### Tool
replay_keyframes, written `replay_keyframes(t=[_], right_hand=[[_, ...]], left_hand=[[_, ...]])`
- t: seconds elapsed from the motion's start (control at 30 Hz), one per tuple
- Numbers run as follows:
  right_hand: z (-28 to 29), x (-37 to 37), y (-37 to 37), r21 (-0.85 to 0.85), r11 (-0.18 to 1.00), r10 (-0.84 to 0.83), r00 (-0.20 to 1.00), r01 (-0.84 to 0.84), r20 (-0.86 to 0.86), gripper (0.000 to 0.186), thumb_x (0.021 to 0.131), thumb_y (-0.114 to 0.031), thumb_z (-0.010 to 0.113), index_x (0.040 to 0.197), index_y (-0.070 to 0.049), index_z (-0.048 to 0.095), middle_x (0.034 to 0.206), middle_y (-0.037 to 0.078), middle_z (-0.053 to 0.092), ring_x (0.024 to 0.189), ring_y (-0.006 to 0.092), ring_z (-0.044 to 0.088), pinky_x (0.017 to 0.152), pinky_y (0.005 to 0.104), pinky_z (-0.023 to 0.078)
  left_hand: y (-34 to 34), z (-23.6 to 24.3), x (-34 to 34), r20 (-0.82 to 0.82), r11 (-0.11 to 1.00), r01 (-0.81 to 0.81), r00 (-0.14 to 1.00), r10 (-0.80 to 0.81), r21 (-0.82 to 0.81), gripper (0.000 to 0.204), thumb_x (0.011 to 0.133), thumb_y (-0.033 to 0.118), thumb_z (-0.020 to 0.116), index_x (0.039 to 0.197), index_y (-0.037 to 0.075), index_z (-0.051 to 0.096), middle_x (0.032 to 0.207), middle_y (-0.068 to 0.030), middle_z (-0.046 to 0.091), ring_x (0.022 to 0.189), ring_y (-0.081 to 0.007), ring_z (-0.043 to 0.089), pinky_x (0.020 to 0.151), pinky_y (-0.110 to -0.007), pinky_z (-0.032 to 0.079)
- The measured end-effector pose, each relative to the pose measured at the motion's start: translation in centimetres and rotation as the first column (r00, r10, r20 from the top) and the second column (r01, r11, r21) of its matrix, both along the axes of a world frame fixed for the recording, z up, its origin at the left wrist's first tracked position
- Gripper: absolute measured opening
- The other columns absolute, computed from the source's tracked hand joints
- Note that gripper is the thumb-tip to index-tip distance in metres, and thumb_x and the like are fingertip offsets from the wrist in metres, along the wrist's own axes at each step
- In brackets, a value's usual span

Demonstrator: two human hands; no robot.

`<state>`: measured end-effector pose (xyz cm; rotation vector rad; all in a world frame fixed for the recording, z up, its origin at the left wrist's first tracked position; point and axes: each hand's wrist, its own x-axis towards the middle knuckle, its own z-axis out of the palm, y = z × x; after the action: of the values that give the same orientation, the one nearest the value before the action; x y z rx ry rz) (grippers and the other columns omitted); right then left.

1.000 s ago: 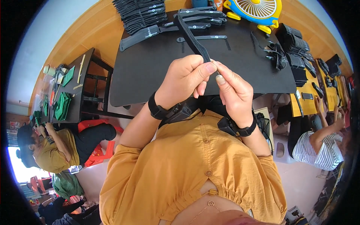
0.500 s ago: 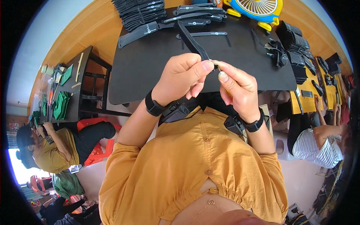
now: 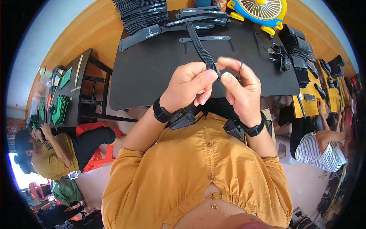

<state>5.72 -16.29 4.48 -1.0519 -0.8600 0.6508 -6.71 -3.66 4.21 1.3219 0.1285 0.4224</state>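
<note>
A bundle of black straps (image 3: 201,48) slants over the dark table (image 3: 152,78), its near end clamped in the person's left hand (image 3: 189,83). The right hand (image 3: 243,88) curls just beside it, a thin dark strip (image 3: 241,68) showing at its fingers; I can't tell whether it grips. Beyond lies a flat strap (image 3: 205,39); far right, a blue-and-yellow fan (image 3: 281,17).

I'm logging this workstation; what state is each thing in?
Left hand, closed on the ribbed black strap
Right hand, curled, thin dark strip against it
Ribbed black strap, held, bent
Lone strap, lying on table
Strap stack, piled
Fan, blade motion unclear
</note>
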Motion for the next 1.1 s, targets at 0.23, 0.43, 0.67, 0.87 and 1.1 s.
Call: replay_keyframes(t=[0.23,0.43,0.67,0.87,1.1], right_hand=[[-0.2,3.9,2.1,0.103,0.983,-0.122,0.963,0.151,-0.241,0.02,0.101,-0.024,0.055,0.095,-0.006,0.059,0.057,-0.004,0.05,0.038,0.0035,0.035,0.037,0.0196,0.027],[-0.3,1.9,-0.4,0.087,0.996,-0.063,0.88,0.026,0.47,0.032,0.081,-0.011,0.076,0.11,-0.003,0.066,0.109,0.009,0.067,0.066,0.0039,0.056,0.053,0.0165,0.04],[-0.3,1.2,0.8,0.187,0.98,-0.176,0.757,0.072,0.629,0.025,0.078,-0.006,0.078,0.102,-0.002,0.071,0.103,0.01,0.068,0.077,0.0122,0.063,0.059,0.0223,0.049],[0.3,1.1,0.5,0.281,0.957,-0.262,0.634,0.073,0.728,0.028,0.074,-0.005,0.079,0.102,-0.004,0.074,0.097,0.012,0.068,0.078,0.0202,0.066,0.064,0.0265,0.053],[-0.5,2.2,1.0,0.349,0.937,-0.264,0.619,-0.017,0.74,0.025,0.076,-0.004,0.077,0.101,-0.005,0.074,0.095,0.011,0.068,0.079,0.0213,0.066,0.067,0.0283,0.053]], left_hand=[[-0.8,0.0,-1.4,0.018,0.902,0.199,0.975,-0.223,0.384,0.037,0.098,0.028,0.06,0.069,0.005,0.052,0.057,-0.0007,0.056,0.046,-0.0072,0.052,0.041,-0.023,0.037],[-0.1,0.2,-1.4,-0.038,0.999,-0.006,0.999,0.004,-0.042,0.037,0.099,0.027,0.058,0.071,0.004,0.051,0.058,-0.0016,0.052,0.045,-0.0084,0.051,0.04,-0.022,0.036],[0.2,0.3,-1.6,0.012,0.996,0.046,0.999,-0.045,-0.077,0.036,0.1,0.027,0.056,0.074,0.004,0.05,0.058,-0.0005,0.049,0.045,-0.0081,0.049,0.039,-0.021,0.036],[0.3,0.8,-1.7,-0.018,0.98,0.111,0.993,-0.116,-0.164,0.038,0.102,0.029,0.053,0.073,0.006,0.047,0.056,0.0007,0.044,0.041,-0.008,0.045,0.037,-0.021,0.032],[0.5,1.1,-1.9,-0.033,0.979,0.17,0.984,-0.174,-0.111,0.04,0.1,0.03,0.057,0.069,0.008,0.047,0.055,0.0027,0.044,0.041,-0.0058,0.045,0.037,-0.02,0.03]])
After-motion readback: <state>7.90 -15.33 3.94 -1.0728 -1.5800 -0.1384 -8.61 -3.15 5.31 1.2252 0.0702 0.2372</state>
